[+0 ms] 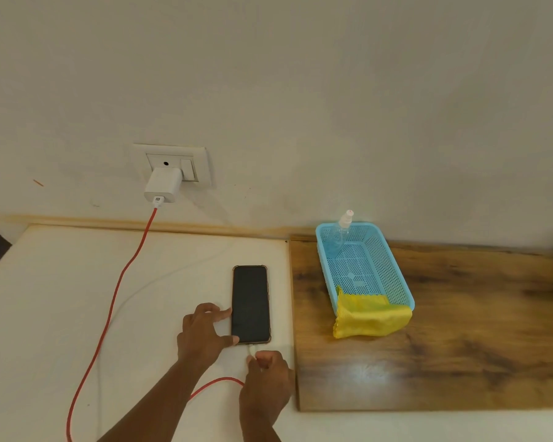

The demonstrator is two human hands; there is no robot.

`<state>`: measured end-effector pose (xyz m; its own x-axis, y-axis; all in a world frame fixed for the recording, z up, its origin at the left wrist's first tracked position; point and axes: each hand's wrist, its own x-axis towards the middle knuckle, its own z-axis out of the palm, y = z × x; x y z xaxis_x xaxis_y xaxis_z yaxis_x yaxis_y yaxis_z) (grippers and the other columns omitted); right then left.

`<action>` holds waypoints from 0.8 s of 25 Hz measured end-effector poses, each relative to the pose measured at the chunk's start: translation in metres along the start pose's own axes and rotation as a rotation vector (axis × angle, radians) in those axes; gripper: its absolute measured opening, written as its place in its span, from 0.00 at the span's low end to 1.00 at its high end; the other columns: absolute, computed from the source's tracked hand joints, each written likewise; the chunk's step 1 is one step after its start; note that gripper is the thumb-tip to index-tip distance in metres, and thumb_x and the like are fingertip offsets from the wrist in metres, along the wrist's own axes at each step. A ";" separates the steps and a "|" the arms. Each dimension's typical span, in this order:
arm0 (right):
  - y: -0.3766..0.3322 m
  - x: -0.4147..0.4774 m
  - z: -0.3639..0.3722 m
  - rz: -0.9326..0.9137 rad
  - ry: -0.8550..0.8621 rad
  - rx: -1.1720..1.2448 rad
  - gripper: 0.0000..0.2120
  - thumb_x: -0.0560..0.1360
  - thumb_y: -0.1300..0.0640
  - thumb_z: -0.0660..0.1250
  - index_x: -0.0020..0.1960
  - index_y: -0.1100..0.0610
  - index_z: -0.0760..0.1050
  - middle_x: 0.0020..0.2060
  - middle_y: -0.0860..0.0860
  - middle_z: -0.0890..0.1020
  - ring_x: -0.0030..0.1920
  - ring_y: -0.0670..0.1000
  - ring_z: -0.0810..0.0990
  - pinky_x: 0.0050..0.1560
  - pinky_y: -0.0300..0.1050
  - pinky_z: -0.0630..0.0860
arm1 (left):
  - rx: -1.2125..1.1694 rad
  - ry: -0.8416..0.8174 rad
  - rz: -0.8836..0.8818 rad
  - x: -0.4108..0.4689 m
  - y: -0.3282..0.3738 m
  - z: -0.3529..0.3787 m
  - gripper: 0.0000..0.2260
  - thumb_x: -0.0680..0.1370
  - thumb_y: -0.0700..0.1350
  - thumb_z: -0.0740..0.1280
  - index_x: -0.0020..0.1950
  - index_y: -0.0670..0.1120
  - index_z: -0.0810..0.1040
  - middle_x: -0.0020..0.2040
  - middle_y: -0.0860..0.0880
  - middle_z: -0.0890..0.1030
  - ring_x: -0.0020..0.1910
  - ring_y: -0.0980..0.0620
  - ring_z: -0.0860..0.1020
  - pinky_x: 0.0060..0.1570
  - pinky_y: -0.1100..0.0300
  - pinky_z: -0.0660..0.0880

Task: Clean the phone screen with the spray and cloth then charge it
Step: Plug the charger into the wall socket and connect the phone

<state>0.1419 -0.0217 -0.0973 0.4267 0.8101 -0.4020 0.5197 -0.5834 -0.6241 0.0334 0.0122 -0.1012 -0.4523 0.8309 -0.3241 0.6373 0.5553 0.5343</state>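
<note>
On the white counter (61, 298), a red cable (115, 288) runs from the white charger (162, 186) in the wall socket (173, 164) down and round to the hands. The left hand (203, 333) steadies the dark-screened phone (250, 304) lying flat, forefinger and thumb spread against its left edge, while the right hand (268, 381) has its fingers pinched shut on the cable's white plug (252, 349) at the phone's near end. Well to the right, on a wooden board (460, 346), a blue basket (393, 266) holds the spray bottle (344, 228) leaning in its far corner, with the yellow cloth (369, 319) draped over its near rim.
</note>
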 end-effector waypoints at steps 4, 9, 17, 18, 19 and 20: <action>-0.005 -0.007 0.005 0.017 0.054 0.017 0.11 0.73 0.52 0.69 0.52 0.57 0.80 0.49 0.53 0.85 0.48 0.50 0.80 0.57 0.46 0.76 | 0.054 0.008 -0.010 -0.003 0.003 0.000 0.25 0.69 0.55 0.73 0.64 0.53 0.74 0.69 0.52 0.69 0.66 0.49 0.67 0.62 0.53 0.69; -0.005 -0.001 0.003 0.050 -0.003 0.043 0.12 0.74 0.54 0.68 0.54 0.59 0.80 0.50 0.54 0.84 0.48 0.50 0.82 0.57 0.43 0.76 | 0.102 0.020 -0.022 -0.004 0.006 0.000 0.24 0.70 0.56 0.72 0.64 0.54 0.73 0.70 0.52 0.68 0.67 0.49 0.67 0.62 0.53 0.68; -0.010 0.003 0.000 -0.005 -0.027 0.040 0.09 0.72 0.56 0.70 0.50 0.58 0.82 0.45 0.53 0.85 0.41 0.47 0.81 0.51 0.40 0.78 | 0.150 0.004 -0.007 -0.006 0.005 0.001 0.24 0.71 0.57 0.70 0.65 0.55 0.71 0.70 0.53 0.67 0.68 0.49 0.65 0.64 0.51 0.66; -0.011 0.004 0.000 -0.013 -0.029 0.029 0.09 0.72 0.56 0.70 0.50 0.58 0.82 0.45 0.53 0.85 0.41 0.47 0.81 0.51 0.40 0.78 | 0.158 0.002 -0.006 -0.005 0.005 0.002 0.24 0.71 0.57 0.70 0.65 0.55 0.70 0.70 0.53 0.68 0.68 0.49 0.65 0.64 0.51 0.67; -0.012 0.005 -0.001 -0.017 -0.030 0.019 0.09 0.72 0.56 0.70 0.50 0.58 0.82 0.45 0.53 0.85 0.41 0.48 0.81 0.50 0.40 0.78 | 0.162 -0.001 -0.005 -0.004 0.004 0.003 0.24 0.71 0.57 0.70 0.65 0.55 0.70 0.70 0.53 0.68 0.68 0.48 0.65 0.64 0.51 0.67; -0.013 0.005 -0.002 -0.018 -0.034 0.013 0.09 0.72 0.56 0.70 0.50 0.59 0.81 0.45 0.53 0.85 0.42 0.48 0.82 0.51 0.40 0.78 | 0.161 -0.002 -0.005 -0.003 0.003 0.004 0.24 0.71 0.57 0.70 0.65 0.55 0.71 0.70 0.53 0.68 0.68 0.48 0.65 0.64 0.50 0.66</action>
<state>0.1392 -0.0104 -0.0899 0.3919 0.8222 -0.4129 0.5177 -0.5680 -0.6398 0.0391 0.0116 -0.1013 -0.4547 0.8279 -0.3283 0.7265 0.5580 0.4010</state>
